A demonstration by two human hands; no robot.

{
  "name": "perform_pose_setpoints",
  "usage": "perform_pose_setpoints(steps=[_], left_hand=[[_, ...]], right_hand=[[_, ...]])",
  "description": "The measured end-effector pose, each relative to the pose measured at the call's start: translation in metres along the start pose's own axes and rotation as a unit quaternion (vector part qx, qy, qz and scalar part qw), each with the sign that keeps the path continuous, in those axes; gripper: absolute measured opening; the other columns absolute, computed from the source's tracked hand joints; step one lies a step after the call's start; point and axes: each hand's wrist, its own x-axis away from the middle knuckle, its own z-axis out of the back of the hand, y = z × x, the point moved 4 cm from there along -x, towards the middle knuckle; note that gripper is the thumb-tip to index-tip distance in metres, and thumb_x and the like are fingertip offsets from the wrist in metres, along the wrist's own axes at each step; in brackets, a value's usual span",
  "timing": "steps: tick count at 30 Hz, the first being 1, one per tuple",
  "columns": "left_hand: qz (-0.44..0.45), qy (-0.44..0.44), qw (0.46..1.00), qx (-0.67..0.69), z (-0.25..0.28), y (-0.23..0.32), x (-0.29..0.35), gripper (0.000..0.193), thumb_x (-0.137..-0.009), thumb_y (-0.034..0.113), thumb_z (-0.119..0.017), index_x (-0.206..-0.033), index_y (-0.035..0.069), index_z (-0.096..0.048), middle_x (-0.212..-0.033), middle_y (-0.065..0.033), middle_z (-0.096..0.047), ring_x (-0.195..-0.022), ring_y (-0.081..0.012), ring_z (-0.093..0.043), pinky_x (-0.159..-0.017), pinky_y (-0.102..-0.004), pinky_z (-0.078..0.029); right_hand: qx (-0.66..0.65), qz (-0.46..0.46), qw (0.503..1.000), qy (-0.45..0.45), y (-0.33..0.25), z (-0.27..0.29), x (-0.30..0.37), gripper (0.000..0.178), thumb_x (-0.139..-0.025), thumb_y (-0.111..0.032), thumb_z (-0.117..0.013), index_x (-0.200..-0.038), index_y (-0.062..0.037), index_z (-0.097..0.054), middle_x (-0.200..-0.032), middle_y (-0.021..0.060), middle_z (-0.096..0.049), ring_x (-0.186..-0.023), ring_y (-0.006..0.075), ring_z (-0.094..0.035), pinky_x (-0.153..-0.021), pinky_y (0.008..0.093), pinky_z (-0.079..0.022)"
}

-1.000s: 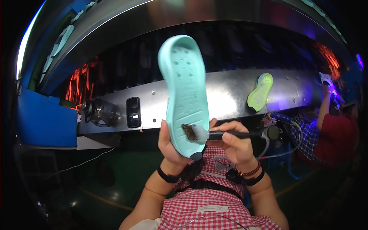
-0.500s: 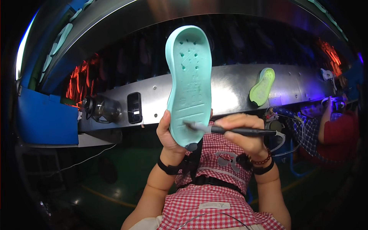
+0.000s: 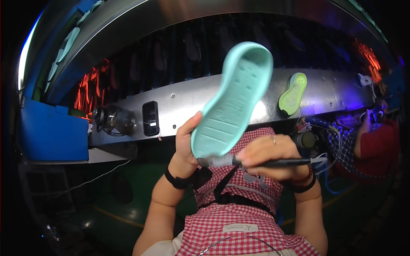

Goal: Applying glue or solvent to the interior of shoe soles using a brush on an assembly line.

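A long, brushed silver metal counter (image 3: 185,109) arcs from nine over to three o'clock, washed violet near three by purple light (image 3: 347,101). A broad, curved grey metal hood (image 3: 171,19) spans twelve. Red-orange glows (image 3: 88,94) burn between nine and ten, and between two and three. A narrow white strip light (image 3: 28,51) shines beyond the boxy blue panel (image 3: 53,130) at nine. Dark green floor (image 3: 102,194) lies at eight.

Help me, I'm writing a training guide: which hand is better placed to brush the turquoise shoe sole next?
Probably the right hand: it holds the black-handled brush close by the lower end of the turquoise shoe sole. The left hand holds the sole's lower left side, likely better for steadying.
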Motion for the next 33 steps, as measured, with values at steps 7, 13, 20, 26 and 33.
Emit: perform_pose_setpoints(steps=[7,13,20,26,33], left_hand=[[0.163,0.049,0.968,-0.185,-0.014,-0.001,0.009,0.046,-0.087,0.025,-0.048,-0.119,-0.007,-0.044,-0.105,-0.0181,-0.057,-0.088,-0.0224,-0.061,-0.079,-0.0311,-0.05],[0.23,0.062,0.94,-0.243,-0.011,0.003,0.013,0.044,-0.085,0.021,-0.051,-0.115,-0.01,-0.047,-0.107,-0.0208,-0.056,-0.088,-0.0214,-0.061,-0.076,-0.0277,-0.051],[0.201,0.062,0.934,-0.288,-0.014,0.012,0.014,0.049,-0.086,0.024,-0.053,-0.12,-0.009,-0.042,-0.106,-0.019,-0.055,-0.087,-0.0178,-0.061,-0.073,-0.0253,-0.053],[0.165,0.044,0.947,-0.271,-0.01,0.016,0.017,0.055,-0.086,0.023,-0.053,-0.129,-0.005,-0.034,-0.119,-0.0168,-0.049,-0.099,-0.0168,-0.056,-0.08,-0.0243,-0.048],[0.098,-0.005,0.982,-0.164,-0.004,0.014,0.014,0.058,-0.088,0.024,-0.048,-0.134,-0.002,-0.025,-0.126,-0.0181,-0.042,-0.106,-0.0226,-0.053,-0.088,-0.0313,-0.046]], right_hand=[[0.072,-0.082,0.962,-0.25,0.003,0.007,0.001,0.018,-0.073,-0.004,-0.064,-0.091,-0.0029,-0.065,-0.092,0.0131,-0.065,-0.086,0.0255,-0.063,-0.075,0.032,-0.05],[0.205,-0.069,0.921,-0.325,-0.006,0.005,0.003,0.018,-0.076,-0.005,-0.059,-0.093,-0.0067,-0.065,-0.095,0.0082,-0.065,-0.084,0.023,-0.064,-0.072,0.0311,-0.05],[0.239,-0.039,0.931,-0.275,0.005,0.026,0.006,0.022,-0.073,-0.011,-0.054,-0.093,-0.0092,-0.063,-0.098,0.0058,-0.065,-0.076,0.0211,-0.064,-0.062,0.0267,-0.05],[0.21,-0.05,0.951,-0.221,0.01,0.044,-0.006,0.023,-0.076,-0.009,-0.053,-0.097,-0.0055,-0.063,-0.097,0.0104,-0.064,-0.081,0.0265,-0.063,-0.07,0.0301,-0.049],[-0.058,-0.18,0.98,-0.057,0.016,0.036,0.001,0.022,-0.077,-0.003,-0.062,-0.099,0.0003,-0.062,-0.093,0.0133,-0.065,-0.088,0.0209,-0.063,-0.078,0.0282,-0.049]])
